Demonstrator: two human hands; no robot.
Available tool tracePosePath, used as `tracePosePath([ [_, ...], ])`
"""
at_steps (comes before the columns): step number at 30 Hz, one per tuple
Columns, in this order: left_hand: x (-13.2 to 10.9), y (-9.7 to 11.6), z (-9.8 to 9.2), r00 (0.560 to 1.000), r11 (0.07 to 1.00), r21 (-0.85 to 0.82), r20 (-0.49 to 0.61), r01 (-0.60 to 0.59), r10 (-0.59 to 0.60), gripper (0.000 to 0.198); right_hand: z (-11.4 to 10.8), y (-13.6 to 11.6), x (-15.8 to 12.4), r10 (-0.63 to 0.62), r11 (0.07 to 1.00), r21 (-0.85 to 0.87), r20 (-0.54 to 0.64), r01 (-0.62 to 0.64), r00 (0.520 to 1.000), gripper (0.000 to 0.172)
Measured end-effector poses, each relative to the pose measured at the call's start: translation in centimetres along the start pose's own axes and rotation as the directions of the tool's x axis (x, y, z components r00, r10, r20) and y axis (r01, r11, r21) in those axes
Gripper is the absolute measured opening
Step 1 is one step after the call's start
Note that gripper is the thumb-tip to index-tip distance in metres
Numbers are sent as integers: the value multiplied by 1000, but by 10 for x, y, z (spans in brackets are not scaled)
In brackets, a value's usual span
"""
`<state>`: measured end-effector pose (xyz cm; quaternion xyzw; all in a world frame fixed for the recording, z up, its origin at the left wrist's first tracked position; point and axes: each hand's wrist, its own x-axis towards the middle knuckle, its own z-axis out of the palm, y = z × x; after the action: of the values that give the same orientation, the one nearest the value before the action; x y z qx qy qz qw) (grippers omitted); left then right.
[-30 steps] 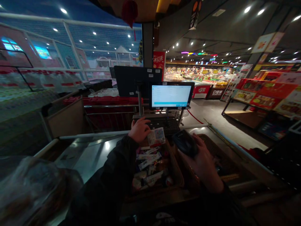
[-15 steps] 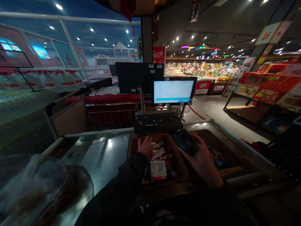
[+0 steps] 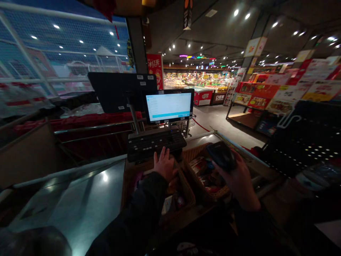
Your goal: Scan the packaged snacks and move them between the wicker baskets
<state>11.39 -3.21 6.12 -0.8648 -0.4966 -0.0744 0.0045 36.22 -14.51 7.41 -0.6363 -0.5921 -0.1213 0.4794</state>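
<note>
My left hand (image 3: 164, 165) hovers over the near edge of a black keyboard (image 3: 155, 142), fingers stretched out and holding nothing. Below it sits a wicker basket (image 3: 186, 188) with small packaged goods. My right hand (image 3: 238, 177) is closed around a dark handheld barcode scanner (image 3: 221, 155), held above a second wicker basket (image 3: 194, 153) of packets. A lit till screen (image 3: 169, 106) stands behind the keyboard, and a black customer display (image 3: 121, 90) faces away to its left.
A shiny metal checkout counter (image 3: 77, 206) stretches to the left. A metal rail (image 3: 80, 169) edges it. Red shopping carts (image 3: 90, 122) stand behind. A black perforated rack (image 3: 306, 142) is at the right, with shop shelves (image 3: 266, 96) beyond an open aisle floor (image 3: 226, 122).
My left hand let a small packet drop into the basket and rose back toward the keyboard. The view swung right. My right hand kept hold of the scanner.
</note>
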Motion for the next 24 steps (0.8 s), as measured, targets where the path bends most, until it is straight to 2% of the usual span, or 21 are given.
tracePosePath([
  [4,39,27,21,991,995,-16,94,-96,97,47,-11,20,4,14,1000,-13,11,-13,1000,39],
  [7,70,49,39,975,993,6,188,-120,117,44,-20,37,10,40,999,-19,21,-40,999,38],
  [9,87,63,50,971,991,23,205,-133,126,41,-24,49,14,51,998,-30,17,-51,999,39],
  [11,103,76,59,976,990,28,175,-139,132,42,-26,59,19,40,999,-34,-7,-40,999,39],
  [16,141,100,83,993,991,66,-5,-113,114,59,-23,84,32,-13,1000,8,-14,13,1000,32],
  [20,169,112,120,987,982,100,47,-158,154,40,-15,103,46,-19,998,57,15,18,1000,30],
  [24,186,123,169,972,974,72,111,-216,207,41,-6,119,61,-22,994,108,29,19,999,33],
])
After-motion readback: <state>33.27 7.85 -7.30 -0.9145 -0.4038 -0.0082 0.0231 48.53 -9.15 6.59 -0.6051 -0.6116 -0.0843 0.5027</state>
